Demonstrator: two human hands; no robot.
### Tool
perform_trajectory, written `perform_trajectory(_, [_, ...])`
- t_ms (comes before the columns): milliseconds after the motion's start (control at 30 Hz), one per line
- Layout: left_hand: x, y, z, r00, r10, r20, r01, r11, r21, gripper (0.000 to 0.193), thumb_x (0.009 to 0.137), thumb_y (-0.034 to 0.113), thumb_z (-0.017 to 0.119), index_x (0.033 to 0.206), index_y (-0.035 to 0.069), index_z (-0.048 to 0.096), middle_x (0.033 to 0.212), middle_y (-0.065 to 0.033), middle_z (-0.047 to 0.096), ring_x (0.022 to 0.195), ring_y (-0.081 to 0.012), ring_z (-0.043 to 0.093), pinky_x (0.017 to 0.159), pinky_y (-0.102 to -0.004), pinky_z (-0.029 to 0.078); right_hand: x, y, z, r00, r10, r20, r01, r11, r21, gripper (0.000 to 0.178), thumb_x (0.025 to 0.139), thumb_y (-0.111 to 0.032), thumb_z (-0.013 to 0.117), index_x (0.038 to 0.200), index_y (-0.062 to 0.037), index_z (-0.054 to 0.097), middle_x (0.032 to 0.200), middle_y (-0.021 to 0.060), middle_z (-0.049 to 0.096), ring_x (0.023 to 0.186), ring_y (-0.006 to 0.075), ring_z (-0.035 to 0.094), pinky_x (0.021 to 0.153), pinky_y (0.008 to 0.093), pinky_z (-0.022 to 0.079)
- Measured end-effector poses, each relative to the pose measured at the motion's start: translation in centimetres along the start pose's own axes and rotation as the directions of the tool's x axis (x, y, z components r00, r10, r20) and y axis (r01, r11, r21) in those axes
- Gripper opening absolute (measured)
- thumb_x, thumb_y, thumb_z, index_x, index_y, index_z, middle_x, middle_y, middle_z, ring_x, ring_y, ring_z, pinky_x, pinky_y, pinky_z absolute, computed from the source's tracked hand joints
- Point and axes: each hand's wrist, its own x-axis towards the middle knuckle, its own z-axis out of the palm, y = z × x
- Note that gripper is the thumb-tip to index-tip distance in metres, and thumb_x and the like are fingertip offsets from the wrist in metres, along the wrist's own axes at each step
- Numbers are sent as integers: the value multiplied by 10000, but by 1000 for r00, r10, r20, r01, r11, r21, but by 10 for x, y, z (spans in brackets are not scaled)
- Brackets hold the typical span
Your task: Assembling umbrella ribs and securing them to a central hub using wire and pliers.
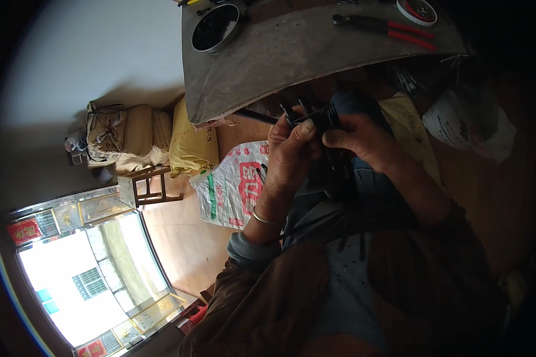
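Above my lap, my left hand (292, 143) is closed, its thumb pressed against a black pronged part (289, 112). Close beside it, my right hand (363, 140) is also closed, thumb and fingers on a cluster of thin black strips (338, 163) that hangs down toward my knees. The black pieces meet between the two hands. Against the dark trousers their exact kind and joints are hard to make out. Small dark specks lie on the light cloth over my lap.
Ahead stands a grey table (280, 65) bearing a bowl of small black pieces (215, 28), red-handled pliers (387, 30) and a white-rimmed round container (417, 12). A printed woven sack (235, 184), stool (152, 184) and yellow sack (190, 143) are left; a white plastic bag (464, 122) is right.
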Motion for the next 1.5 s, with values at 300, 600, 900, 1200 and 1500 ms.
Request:
perform_trajectory(300, [-5, -6, -3, 1000, 1, 16, -1, 998, -55, 272, 873, 179, 682, 1098, 63, 582, 780, -4, 606, 579, -61, 522, 494, -186, 410, 2, 4, -2, 992, 100, 77, -109, 987, 115, 340, 847, -374, 693, 956, -55, 650, 718, -21, 569, 584, 60, 518, 438, 223, 374])
perform_trajectory(600, [-5, -14, 9, 990, 95, -106, -93, 995, 21, 286, 871, 207, 690, 1107, 79, 592, 801, 4, 615, 567, -51, 506, 491, -174, 402, -2, 2, 3, 998, -25, -52, 23, 999, -42, 313, 870, -360, 674, 915, -51, 649, 670, -27, 556, 507, 38, 480, 410, 223, 360])
perform_trajectory(900, [-5, -10, 2, 999, 25, 25, -22, 995, -102, 256, 867, 203, 693, 1079, 81, 616, 809, 9, 622, 564, -40, 481, 489, -163, 380, -8, -3, 0, 998, 60, 11, -60, 998, 21, 297, 880, -330, 670, 948, -41, 655, 691, -26, 574, 541, 42, 503, 464, 213, 389])
perform_trajectory(1200, [-15, 3, 18, 996, 52, -68, -46, 995, 87, 185, 872, 154, 676, 1037, 82, 634, 804, 8, 624, 615, -45, 523, 500, -169, 391, -14, -13, 15, 988, -150, -30, 150, 989, -19, 225, 903, -199, 653, 1032, -22, 603, 818, -19, 588, 738, 44, 538, 642, 207, 437])
perform_trajectory(1500, [-7, 17, 10, 999, -41, 33, 37, 993, 115, 272, 883, 192, 670, 1093, 32, 608, 749, -35, 626, 512, -101, 563, 454, -217, 431, -8, -15, 33, 963, -217, -159, 245, 951, 187, 462, 849, -47, 680, 1238, -2, 435, 901, 63, 591, 698, 115, 599, 634, 268, 514])
